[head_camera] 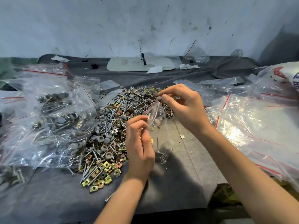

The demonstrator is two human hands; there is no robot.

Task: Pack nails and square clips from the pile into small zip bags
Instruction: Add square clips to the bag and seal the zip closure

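Observation:
A big pile [111,126] of nails, grey caps and brass-coloured square clips lies on the grey cloth at centre left. My left hand [139,143] pinches the lower edge of a small clear zip bag [155,117] held above the cloth. My right hand [182,105] pinches the bag's upper edge over the far end of the pile. The bag hangs between the two hands, with a few nails [164,155] visible at its bottom. Whether either hand also holds a nail or clip I cannot tell.
Filled zip bags [48,113] are heaped at the left. Empty clear zip bags [252,123] with red strips are stacked at the right. A white board [129,65] and paper scraps lie by the stained back wall. The cloth's front edge [178,207] is near me.

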